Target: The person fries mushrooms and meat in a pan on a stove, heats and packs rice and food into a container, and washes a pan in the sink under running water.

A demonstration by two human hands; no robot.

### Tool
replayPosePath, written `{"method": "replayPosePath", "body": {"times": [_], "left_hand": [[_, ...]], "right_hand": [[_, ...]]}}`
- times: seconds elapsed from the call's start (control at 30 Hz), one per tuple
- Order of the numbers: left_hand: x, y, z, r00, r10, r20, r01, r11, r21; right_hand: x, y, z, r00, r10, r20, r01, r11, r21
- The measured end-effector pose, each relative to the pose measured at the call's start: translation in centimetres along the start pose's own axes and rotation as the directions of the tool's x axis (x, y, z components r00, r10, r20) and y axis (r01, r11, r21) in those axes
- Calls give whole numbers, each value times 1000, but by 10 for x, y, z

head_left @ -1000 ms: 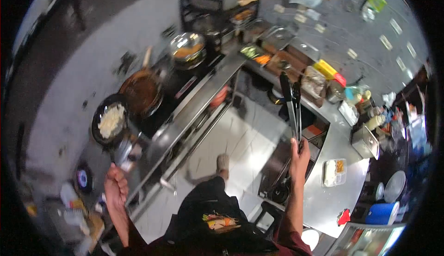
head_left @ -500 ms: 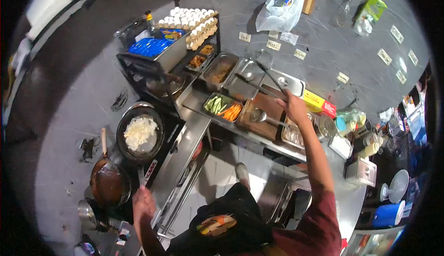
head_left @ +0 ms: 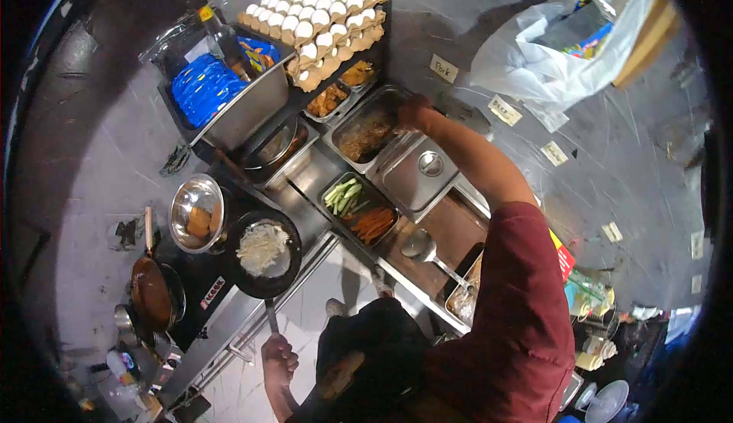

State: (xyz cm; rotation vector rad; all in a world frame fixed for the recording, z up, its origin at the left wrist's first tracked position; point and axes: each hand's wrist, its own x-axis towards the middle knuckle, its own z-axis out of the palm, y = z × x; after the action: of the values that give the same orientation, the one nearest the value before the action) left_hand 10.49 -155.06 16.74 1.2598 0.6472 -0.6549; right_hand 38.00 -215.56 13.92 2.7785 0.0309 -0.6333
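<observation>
One dark pan point(head_left: 269, 288) is being held over the front edge of the worktop point(head_left: 217, 339), with its handle point(head_left: 271, 318) being pointed out past that edge. Whether any of its weight is being borne by the worktop cannot be told. White shredded food point(head_left: 262, 247) is being carried in the middle of the pan, some of the pan's floor being left bare. The handle is being gripped by the closed fingers of the left hand point(head_left: 279, 360). A level left wrist is being judged the chief need here, since a pan is easily being tipped while the other arm is being stretched far out.

Toward the worktop's inner corner, the right hand point(head_left: 416, 114) is being held at the rim of a steel tray point(head_left: 388, 101) in which brown food point(head_left: 363, 142) is being kept. Whether the right fingers are being spread, or anything is being held by them, cannot be told. A high forearm is being advised, so that the steel lid point(head_left: 408, 182) just beside is not being brushed.

Nearer the front edge, cut vegetables point(head_left: 370, 224) are being held in another tray, and a ladle point(head_left: 418, 246) is being rested beyond them.
</observation>
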Motion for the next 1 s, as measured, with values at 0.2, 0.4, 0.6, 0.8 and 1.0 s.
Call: {"method": "replayPosePath", "body": {"times": [0.2, 0.4, 0.6, 0.8, 1.0], "left_hand": [[12, -23, 34, 1000, 13, 29, -14, 999, 33], [21, -26, 69, 996, 54, 76, -58, 997, 52], [30, -22, 96, 995, 66, 76, -71, 994, 78], [32, -7, 120, 988, 40, 146, -55, 994, 99], [42, 1, 131, 990, 74, 120, -90, 988, 129]], "right_hand": [[45, 6, 94, 867, 2, -498, 109, 975, 194], [13, 7, 94, 893, 103, -438, 78, 924, 375], [27, 18, 121, 875, 140, -463, 49, 927, 372], [-13, 37, 115, 757, 99, -645, 137, 942, 306], [-48, 56, 134, 903, 200, -381, 142, 698, 702]]}}
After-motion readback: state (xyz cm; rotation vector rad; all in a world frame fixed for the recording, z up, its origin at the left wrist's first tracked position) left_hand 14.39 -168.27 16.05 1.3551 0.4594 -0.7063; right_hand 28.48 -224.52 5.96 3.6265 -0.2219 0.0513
